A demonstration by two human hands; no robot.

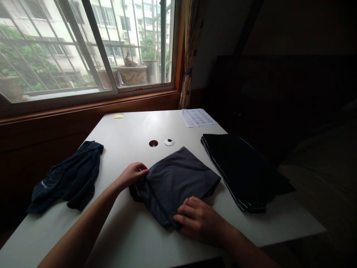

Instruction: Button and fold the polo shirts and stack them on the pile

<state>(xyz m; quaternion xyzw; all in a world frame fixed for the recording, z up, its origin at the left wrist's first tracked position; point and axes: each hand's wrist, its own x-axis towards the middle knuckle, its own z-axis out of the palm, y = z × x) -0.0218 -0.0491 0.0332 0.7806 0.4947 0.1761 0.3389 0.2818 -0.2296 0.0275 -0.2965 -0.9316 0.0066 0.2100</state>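
Observation:
A folded dark grey garment (181,178) lies in the middle of the white table, a corner pointing towards the window. At its left edge, my left hand (134,174) has its fingers closed on the cloth. My right hand (199,219) grips the near corner with curled fingers, the thumb partly hidden. A black strip with a white line shows under the garment's left side. What kind of clothing it is, I cannot tell.
Navy clothing (72,178) lies crumpled at the left table edge. Folded black clothing with white piping (237,167) rests at the right. Printed papers (198,118), a yellow note (118,115), a cable hole (153,143) and its white cover (169,142) are further back on the table (131,130).

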